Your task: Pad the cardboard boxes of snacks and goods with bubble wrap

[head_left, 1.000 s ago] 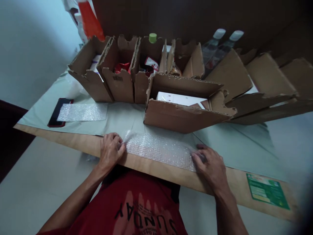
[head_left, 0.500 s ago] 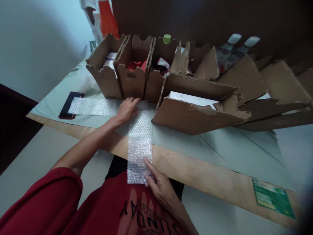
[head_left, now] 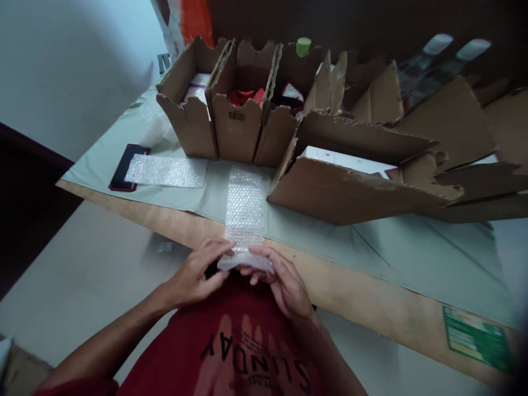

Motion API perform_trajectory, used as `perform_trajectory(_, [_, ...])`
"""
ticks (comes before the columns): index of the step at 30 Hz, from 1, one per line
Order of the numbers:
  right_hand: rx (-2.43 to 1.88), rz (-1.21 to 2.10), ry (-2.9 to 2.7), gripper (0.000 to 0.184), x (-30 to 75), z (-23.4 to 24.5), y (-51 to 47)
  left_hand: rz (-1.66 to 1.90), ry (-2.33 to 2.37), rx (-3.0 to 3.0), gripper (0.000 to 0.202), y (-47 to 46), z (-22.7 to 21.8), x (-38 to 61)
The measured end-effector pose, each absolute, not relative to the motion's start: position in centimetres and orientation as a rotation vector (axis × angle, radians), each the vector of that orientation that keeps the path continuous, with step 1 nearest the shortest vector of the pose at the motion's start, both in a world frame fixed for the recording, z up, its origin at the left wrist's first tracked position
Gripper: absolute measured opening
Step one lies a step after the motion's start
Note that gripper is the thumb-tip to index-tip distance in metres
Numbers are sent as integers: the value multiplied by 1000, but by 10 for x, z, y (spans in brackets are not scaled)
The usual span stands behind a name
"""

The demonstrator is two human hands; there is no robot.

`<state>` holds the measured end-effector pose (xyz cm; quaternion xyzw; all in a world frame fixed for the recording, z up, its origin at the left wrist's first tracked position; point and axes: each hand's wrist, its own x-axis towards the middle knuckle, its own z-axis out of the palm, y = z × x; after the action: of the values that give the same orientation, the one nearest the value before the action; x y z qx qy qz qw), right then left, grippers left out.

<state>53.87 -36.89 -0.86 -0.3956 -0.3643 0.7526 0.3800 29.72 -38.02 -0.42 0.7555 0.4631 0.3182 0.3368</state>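
A strip of clear bubble wrap (head_left: 246, 206) lies on the table and runs toward me, with its near end lifted and folded over at the table's edge. My left hand (head_left: 202, 273) pinches the left side of that folded end between fingers and thumb. On the opposite side, my right hand (head_left: 284, 280) grips the fold, its fingers partly under the wrap. Whether anything lies inside the fold, I cannot tell. A second bubble wrap strip (head_left: 173, 171) lies crosswise at the left, its end resting over a dark phone (head_left: 124, 173) with a red rim.
Cut cardboard boxes (head_left: 239, 129) stand in a row at the back, holding red and white items. A wider box (head_left: 363, 192) sits at the right with a white box (head_left: 350, 160) inside. Behind are clear bottles (head_left: 429, 58). A green card (head_left: 476, 336) lies at the front right edge.
My left hand has come from the strip's far end to its near end. The near end is now lifted and folded, held by both hands. The view has shifted slightly.
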Motion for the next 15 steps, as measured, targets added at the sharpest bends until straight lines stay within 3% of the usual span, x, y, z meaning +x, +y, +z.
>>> perform_trajectory(3, [-1080, 1751, -1021, 59, 540, -8, -357, 902, 1550, 1751, 49, -354, -22, 316])
perform_trajectory(10, [-1171, 553, -2176, 43, 554, -19, -351, 798, 1700, 1816, 72, -330, -42, 320])
perform_trajectory(15, [-1118, 284, -2542, 33, 545, -32, -341, 872, 1746, 2020, 66, -336, -44, 320])
